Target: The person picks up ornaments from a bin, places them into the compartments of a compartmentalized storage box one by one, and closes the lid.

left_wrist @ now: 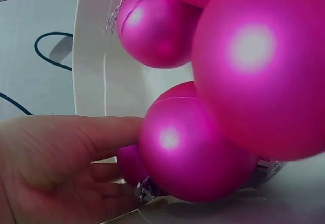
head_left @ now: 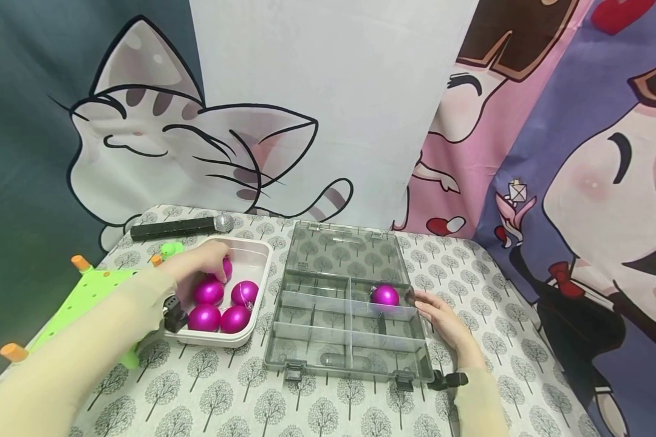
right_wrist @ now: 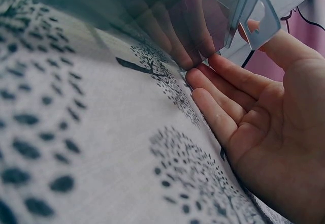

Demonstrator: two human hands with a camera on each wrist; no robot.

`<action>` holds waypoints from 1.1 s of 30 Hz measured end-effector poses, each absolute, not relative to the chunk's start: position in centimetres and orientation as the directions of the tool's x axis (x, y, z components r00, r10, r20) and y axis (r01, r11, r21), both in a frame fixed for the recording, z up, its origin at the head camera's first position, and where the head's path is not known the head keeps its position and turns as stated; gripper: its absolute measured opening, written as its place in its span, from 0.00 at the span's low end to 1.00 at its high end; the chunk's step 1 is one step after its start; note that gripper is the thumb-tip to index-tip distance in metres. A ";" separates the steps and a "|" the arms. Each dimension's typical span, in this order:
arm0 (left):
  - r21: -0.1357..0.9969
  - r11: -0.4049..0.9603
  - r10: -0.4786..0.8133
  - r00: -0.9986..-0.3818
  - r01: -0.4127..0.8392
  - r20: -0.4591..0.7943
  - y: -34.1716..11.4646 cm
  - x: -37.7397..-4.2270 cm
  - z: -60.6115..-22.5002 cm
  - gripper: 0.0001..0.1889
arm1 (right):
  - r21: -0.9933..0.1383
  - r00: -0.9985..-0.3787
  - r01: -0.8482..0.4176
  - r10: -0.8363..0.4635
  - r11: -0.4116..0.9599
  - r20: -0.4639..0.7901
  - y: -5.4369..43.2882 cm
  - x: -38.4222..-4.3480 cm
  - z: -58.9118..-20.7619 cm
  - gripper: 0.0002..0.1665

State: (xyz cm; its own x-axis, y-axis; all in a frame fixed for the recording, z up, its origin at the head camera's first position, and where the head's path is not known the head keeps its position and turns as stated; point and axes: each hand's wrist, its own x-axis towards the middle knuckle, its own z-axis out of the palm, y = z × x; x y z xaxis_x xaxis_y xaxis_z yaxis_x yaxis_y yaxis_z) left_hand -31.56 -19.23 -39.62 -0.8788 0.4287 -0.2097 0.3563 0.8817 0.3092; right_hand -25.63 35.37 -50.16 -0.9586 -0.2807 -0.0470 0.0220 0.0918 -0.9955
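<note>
Left grip clamped on magenta ball, white bin

Ball is at the bin's far side, left of desk centre; fingers and thumb curled round it. Four other balls lie nearer the bin's front. Clear grey case lies open mid-desk, one loose ball in its far-right compartment. Right grip: fingers extended, thumb apart, at the case's right side. Microphone near desk's far-left corner. Green board at left edge, partly behind the left sleeve.
</note>
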 end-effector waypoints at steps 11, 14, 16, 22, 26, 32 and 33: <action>0.340 0.871 0.435 -0.880 0.356 -0.192 -19.4 -31.4 -39.6 0.25 | -0.995 -0.959 0.027 -0.278 0.098 -0.054 35.3 -25.5 -50.2 0.32; 0.361 0.867 0.429 -0.884 0.344 -0.187 -19.4 -31.2 -39.4 0.26 | -0.994 -0.960 0.025 -0.276 0.104 -0.053 35.3 -25.4 -50.1 0.32; 0.369 0.866 0.424 -0.888 0.338 -0.181 -19.4 -31.1 -39.2 0.26 | -0.994 -0.959 0.023 -0.277 0.106 -0.052 35.4 -25.4 -50.1 0.32; 0.370 0.866 0.414 -0.896 0.335 -0.159 -19.4 -30.9 -38.5 0.23 | -0.997 -0.953 0.011 -0.299 0.083 -0.036 35.4 -25.6 -50.2 0.32; 0.364 0.866 0.412 -0.902 0.344 -0.126 -19.4 -30.7 -37.8 0.24 | -0.998 -0.951 0.007 -0.307 0.056 -0.024 35.4 -25.7 -50.2 0.32; 0.361 0.869 0.392 -0.916 0.338 -0.086 -19.4 -30.4 -37.0 0.30 | -0.999 -0.948 -0.002 -0.319 0.042 -0.012 35.4 -25.7 -50.2 0.32; 0.367 0.867 0.390 -0.917 0.337 -0.079 -19.4 -30.3 -36.9 0.30 | -0.999 -0.948 -0.003 -0.319 0.039 -0.010 35.4 -25.7 -50.2 0.32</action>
State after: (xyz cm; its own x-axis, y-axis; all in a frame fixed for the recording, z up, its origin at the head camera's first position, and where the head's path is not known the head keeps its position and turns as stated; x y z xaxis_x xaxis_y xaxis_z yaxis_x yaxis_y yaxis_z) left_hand -30.34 -19.40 -36.90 -0.9174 0.3901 -0.0793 0.3371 0.8672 0.3665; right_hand -25.68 35.41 -50.22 -0.9477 -0.3191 -0.0100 -0.0028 0.0394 -0.9992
